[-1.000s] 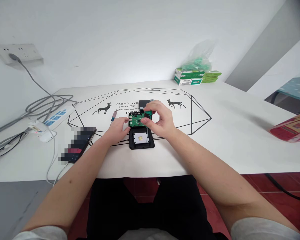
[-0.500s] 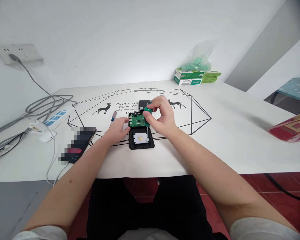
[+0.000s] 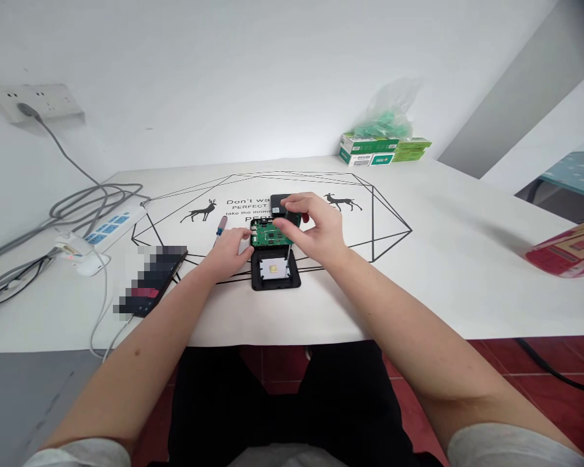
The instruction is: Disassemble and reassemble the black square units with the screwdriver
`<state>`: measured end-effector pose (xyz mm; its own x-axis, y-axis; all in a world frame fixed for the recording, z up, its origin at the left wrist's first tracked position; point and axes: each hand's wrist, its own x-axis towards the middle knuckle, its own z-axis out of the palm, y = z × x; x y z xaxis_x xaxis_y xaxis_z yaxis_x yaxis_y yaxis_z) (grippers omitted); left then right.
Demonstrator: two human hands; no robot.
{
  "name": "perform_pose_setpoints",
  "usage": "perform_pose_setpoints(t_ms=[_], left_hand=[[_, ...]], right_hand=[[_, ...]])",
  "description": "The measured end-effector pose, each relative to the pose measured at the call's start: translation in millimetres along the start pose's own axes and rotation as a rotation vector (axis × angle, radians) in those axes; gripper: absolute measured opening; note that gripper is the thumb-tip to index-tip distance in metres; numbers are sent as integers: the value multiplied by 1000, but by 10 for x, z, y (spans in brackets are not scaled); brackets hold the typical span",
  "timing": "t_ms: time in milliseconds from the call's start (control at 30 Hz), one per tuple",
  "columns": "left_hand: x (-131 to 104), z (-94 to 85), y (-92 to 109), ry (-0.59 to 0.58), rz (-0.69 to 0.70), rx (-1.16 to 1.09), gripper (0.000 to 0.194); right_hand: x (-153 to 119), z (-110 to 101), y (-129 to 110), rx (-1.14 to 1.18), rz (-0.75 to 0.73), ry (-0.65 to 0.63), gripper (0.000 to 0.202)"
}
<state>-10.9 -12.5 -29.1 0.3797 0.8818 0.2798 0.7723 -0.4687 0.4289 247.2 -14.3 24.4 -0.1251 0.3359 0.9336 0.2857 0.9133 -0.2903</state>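
A green circuit board (image 3: 271,236) in a black case lies on the white table, just behind a black cover (image 3: 276,283) with a silvery plate inside. My left hand (image 3: 230,254) has its fingertips against the board's left edge. Over the board's right side, my right hand (image 3: 316,227) pinches the dark and green handle of a tool (image 3: 292,219), whose thin shaft shows lower down near the cover. Behind the board is another black part (image 3: 277,206) with a small label, partly covered by my right fingers. A screwdriver (image 3: 221,226) lies beyond my left hand.
At the left are a phone (image 3: 158,279), a power strip (image 3: 111,228) and coiled grey cables (image 3: 97,194). Green and white boxes (image 3: 370,149) under a plastic bag (image 3: 389,113) stand by the wall. A red package (image 3: 567,250) sits at the right edge.
My right fingers and thumb have shifted slightly on the tool's handle, and its green end is no longer seen from the top. My left hand stays in place.
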Motion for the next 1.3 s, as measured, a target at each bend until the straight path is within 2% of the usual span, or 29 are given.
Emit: perform_pose_setpoints(t_ms=[67, 167, 233, 367, 433, 533, 633, 767, 900, 1033, 1133, 1200, 1300], left_hand=[[-2, -2, 2, 1, 0, 1, 40], [-5, -3, 5, 4, -10, 1, 40], [-7, -3, 8, 3, -13, 3, 40], [-12, 0, 15, 9, -9, 9, 40], [-14, 1, 18, 7, -4, 6, 39], [-16, 0, 21, 5, 3, 0, 39], [-15, 3, 22, 15, 4, -6, 39], [-8, 13, 15, 18, 7, -18, 39], [-15, -11, 41, 49, 45, -47, 33], [-71, -61, 182, 88, 150, -82, 24], [-130, -60, 344, -14, 247, -144, 27], [-158, -34, 437, -115, 300, -137, 28], [-176, 11, 514, -158, 314, -110, 26]], right_hand=[[27, -35, -20, 24, -7, -28, 7], [72, -105, -29, 116, -11, -65, 26], [106, -163, -12, 169, 4, -119, 26], [157, -261, 49, 260, 184, -252, 17], [160, -276, 77, 320, 302, -280, 27], [147, -263, 101, 285, 379, -224, 47], [136, -244, 106, 77, 291, -124, 57], [130, -230, 102, -134, 168, -70, 57], [125, -202, 84, -260, 159, -34, 63], [121, -167, 44, -315, 147, -34, 66], [97, -139, -1, -306, 165, -76, 60], [66, -119, -37, -261, 165, -150, 51], [27, -107, -68, -190, 193, -243, 39]])
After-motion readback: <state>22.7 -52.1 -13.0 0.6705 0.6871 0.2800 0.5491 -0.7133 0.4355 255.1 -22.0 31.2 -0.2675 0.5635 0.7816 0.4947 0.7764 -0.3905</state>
